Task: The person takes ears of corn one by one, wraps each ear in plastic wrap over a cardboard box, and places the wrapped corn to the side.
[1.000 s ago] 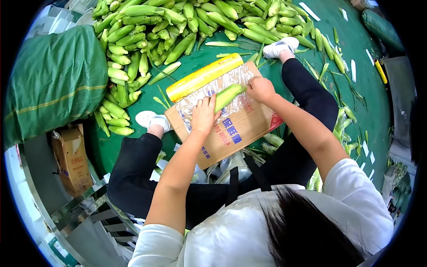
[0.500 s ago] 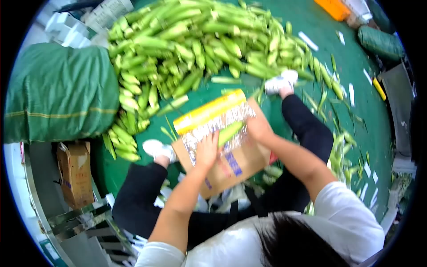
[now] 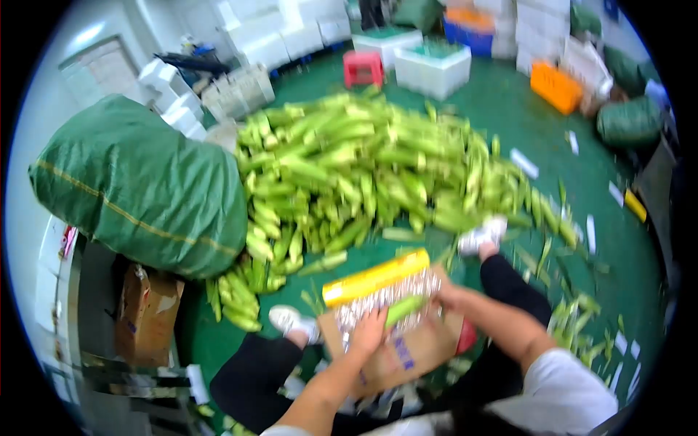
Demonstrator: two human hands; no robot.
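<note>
A yellow roll of plastic film (image 3: 376,277) lies along the far edge of a cardboard sheet (image 3: 407,356) between the person's legs. Shiny clear film (image 3: 389,291) spreads from it over the cardboard. On the film lies a green corn ear (image 3: 404,310), slanting up to the right. My left hand (image 3: 369,330) rests on the film beside the ear's lower end, fingers stretched out and touching it. At the film's right edge my right hand (image 3: 448,295) is curled closed; its fingertips are partly hidden and blurred.
A large heap of corn ears (image 3: 363,160) covers the floor ahead. A stuffed green sack (image 3: 145,189) stands left, above a cardboard box (image 3: 149,316). White foam boxes (image 3: 434,70), a pink stool (image 3: 363,68) and an orange crate (image 3: 555,87) stand farther back. Husks (image 3: 574,327) litter the right side.
The view has tilted up, bringing in more of the room behind the heap. Both hands keep about the same places around the ear and film.
</note>
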